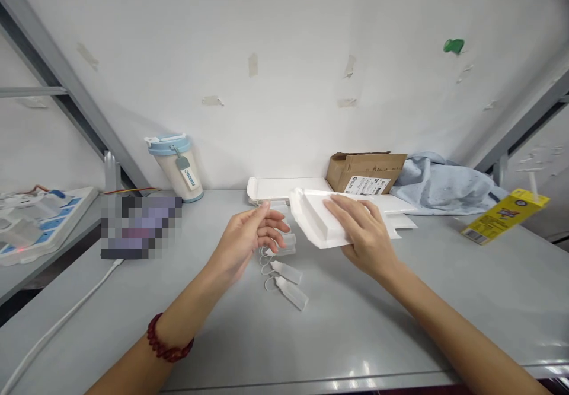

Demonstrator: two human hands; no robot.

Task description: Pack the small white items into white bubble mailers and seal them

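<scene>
My right hand point(367, 235) grips a white folded cardboard tray point(316, 220), holding it tilted above the table. My left hand point(246, 235) is open beside it, its fingers loosely curled and apart with nothing between them. Under and in front of my left hand, several small translucent plastic bottles lie in a column; the nearest bottle point(292, 293) has a thin white string loop at its narrow end. My left fingers partly hide the farther ones, so I cannot tell whether they touch them. Another white cardboard piece point(287, 188) lies behind, against the wall.
A brown cardboard box point(362, 169) and a light blue cloth point(444, 184) sit at the back right, near a yellow drink carton point(504, 216) with a straw. At left are a tumbler point(178, 166), a pixelated phone-like device point(140, 226), its cable point(66, 324) and a power strip point(57, 226).
</scene>
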